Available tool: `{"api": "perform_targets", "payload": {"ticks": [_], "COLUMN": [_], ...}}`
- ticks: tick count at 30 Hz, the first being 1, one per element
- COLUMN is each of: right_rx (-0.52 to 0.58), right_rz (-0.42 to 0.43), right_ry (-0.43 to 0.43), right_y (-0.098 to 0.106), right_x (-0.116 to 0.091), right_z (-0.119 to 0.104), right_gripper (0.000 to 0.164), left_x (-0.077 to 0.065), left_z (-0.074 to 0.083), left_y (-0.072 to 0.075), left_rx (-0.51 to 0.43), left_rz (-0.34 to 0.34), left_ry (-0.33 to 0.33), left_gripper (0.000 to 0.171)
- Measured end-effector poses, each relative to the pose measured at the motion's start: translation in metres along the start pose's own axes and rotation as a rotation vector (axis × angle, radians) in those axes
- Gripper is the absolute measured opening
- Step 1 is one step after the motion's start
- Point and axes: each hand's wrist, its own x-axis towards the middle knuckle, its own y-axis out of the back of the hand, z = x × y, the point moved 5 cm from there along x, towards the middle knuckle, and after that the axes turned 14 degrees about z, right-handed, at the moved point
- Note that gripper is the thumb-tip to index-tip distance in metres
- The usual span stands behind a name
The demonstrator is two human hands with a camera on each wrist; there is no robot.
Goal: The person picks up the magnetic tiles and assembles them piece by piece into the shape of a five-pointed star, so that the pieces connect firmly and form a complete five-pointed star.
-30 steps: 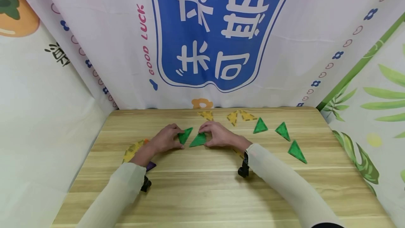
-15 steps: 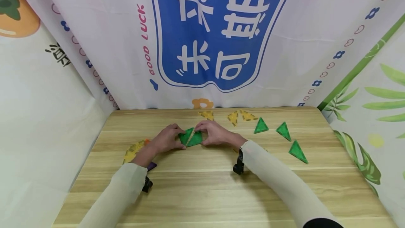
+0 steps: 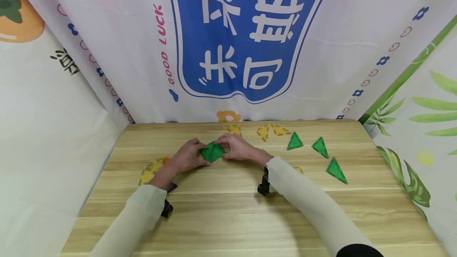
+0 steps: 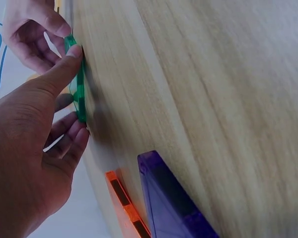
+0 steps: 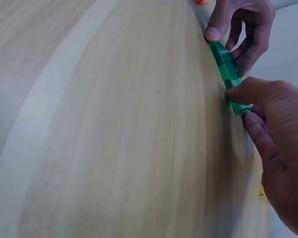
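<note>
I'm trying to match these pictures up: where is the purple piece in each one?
Head view: the purple piece is left of and below centre, partly hidden.
Left wrist view: at the bottom edge, near the middle, cut off by the frame.
Right wrist view: not in it.
Shared landmark: the green shape between the left hand and right hand.

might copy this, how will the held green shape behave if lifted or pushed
The green shape is probably light, held by fingertips. It may be slippery, as its surface looks glossy. Flat and cornered, it likely won't roll.
</note>
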Motion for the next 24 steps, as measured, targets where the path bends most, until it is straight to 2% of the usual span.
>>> {"api": "perform_targets", "payload": {"ticks": [7, 13, 18, 24], "right_rx": [0.067, 0.073, 0.047, -0.044], "right_rz": [-0.001, 0.023, 0.047, 0.108], "right_ry": [-0.045, -0.055, -0.092, -0.106], "right_y": [0.016, 0.042, 0.067, 0.097], "right_x": [-0.015, -0.033, -0.048, -0.061], "right_z": [0.004, 0.01, 0.025, 0.048], "right_gripper": [0.053, 0.051, 0.049, 0.045], "left_x": [0.0, 0.005, 0.018, 0.044], "left_z": [0.001, 0.006, 0.017, 0.032], "left_y": [0.0, 0.001, -0.003, -0.018], "left_rx": [0.021, 0.058, 0.035, 0.038], "left_rz": [0.007, 0.009, 0.014, 0.0], "left_ry": [0.058, 0.063, 0.048, -0.004], "left_gripper": [0.069, 0.071, 0.066, 0.065]}}
